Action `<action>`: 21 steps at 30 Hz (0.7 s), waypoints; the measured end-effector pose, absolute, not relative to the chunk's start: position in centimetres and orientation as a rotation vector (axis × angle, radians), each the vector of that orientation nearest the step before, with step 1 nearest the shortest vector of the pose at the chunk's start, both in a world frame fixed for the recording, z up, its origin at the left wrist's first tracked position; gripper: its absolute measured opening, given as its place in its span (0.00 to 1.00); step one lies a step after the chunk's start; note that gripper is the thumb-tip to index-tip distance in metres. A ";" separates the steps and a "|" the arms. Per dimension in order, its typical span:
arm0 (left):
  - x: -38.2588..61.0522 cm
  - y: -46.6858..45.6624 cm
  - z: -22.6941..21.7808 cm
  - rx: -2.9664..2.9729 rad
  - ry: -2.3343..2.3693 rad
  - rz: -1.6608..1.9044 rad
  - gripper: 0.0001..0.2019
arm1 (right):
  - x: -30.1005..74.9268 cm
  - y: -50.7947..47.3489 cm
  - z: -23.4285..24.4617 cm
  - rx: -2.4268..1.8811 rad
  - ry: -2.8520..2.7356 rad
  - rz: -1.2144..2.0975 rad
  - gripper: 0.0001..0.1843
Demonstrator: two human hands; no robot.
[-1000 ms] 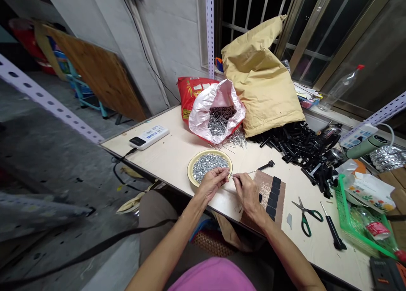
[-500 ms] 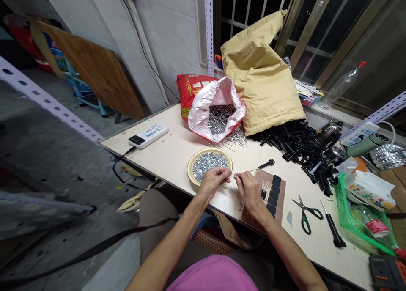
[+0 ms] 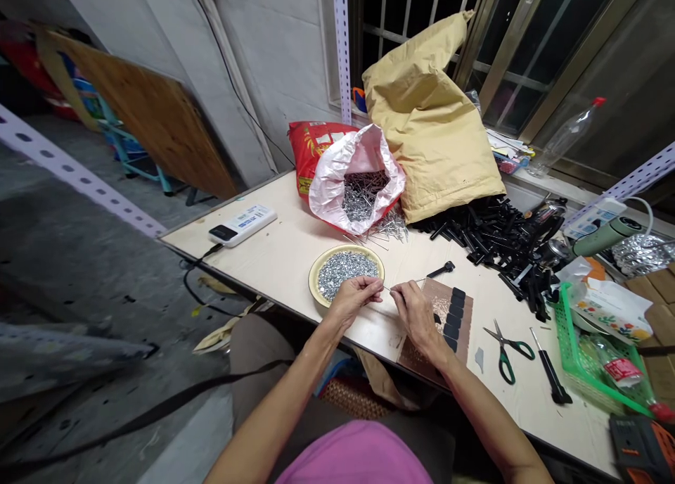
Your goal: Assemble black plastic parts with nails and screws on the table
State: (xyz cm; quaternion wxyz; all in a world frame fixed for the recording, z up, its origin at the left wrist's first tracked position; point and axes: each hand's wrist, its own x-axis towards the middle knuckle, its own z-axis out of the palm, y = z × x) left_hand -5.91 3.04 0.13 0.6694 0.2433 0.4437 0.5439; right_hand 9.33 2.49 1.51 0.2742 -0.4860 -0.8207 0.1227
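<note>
My left hand (image 3: 354,302) has thumb and forefinger pinched at the near right rim of a round yellow bowl (image 3: 315,300) of small silvery metal pieces (image 3: 345,267). A thin metal rod (image 3: 387,288) spans the short gap to my right hand (image 3: 418,315), whose fingers close on its other end. Just beyond the right hand, a black-handled piece (image 3: 441,269) has a thin shaft pointing toward that hand; whether it joins the rod is hidden. Under the right forearm lies a brown board (image 3: 464,329) with a row of black pads (image 3: 454,315).
Behind the bowl, a red sack (image 3: 311,153) spills metal pins (image 3: 391,225) beside a tan sack (image 3: 432,132). Black parts (image 3: 485,238) are heaped at right. Scissors (image 3: 505,361), a black-handled tool (image 3: 553,375) and a green basket (image 3: 567,343) lie nearer. A power bank (image 3: 242,225) sits left.
The view has shifted slightly. Both hands keep their pinch on the rod, with almost no movement between them.
</note>
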 end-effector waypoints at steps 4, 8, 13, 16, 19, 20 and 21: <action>-5.9 3.1 0.2 0.551 1.012 1.231 0.19 | 9.3 2.5 1.3 -1.302 -2.203 0.342 0.09; -6.0 3.1 0.2 0.547 1.012 1.223 0.19 | 9.4 2.5 1.3 -1.247 -2.232 0.310 0.11; -5.9 3.2 0.4 0.547 0.996 1.227 0.19 | 9.4 2.6 1.2 -1.294 -2.200 0.375 0.13; -5.8 3.2 0.4 0.547 0.993 1.233 0.20 | 9.4 2.7 1.2 -1.245 -2.096 0.474 0.09; -5.8 3.2 0.4 0.564 0.983 1.219 0.19 | 9.5 2.6 1.3 -1.208 -2.088 0.452 0.09; -5.8 3.2 0.4 0.571 0.979 1.204 0.19 | 9.6 2.6 1.4 -1.210 -2.103 0.436 0.10; -5.8 3.2 0.3 0.578 0.976 1.185 0.19 | 9.7 2.6 1.4 -1.220 -2.112 0.428 0.11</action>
